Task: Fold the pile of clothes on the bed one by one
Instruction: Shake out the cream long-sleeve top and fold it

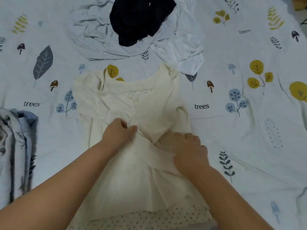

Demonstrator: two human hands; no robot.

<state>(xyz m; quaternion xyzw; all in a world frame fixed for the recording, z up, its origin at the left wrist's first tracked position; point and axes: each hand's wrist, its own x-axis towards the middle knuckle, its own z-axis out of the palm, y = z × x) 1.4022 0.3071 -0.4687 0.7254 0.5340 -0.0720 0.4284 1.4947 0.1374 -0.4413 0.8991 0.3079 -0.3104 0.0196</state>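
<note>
Fabric of the dress [132, 100] is pinched by the left hand [118, 131]; the right hand [189, 150] is pressed flat, fingers spread.

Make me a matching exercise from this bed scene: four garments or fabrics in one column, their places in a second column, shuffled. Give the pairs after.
Things
1. cream dress
2. black garment
3. white dotted garment
4. blue-grey patterned fabric

Places
A. at the left edge of the view
B. on top of the pale grey garment at the far side of the bed
C. spread in the middle, under the left hand and right hand
D. just right of the far pile, near the dress's shoulder

Pairs: 1-C, 2-B, 3-D, 4-A
</note>
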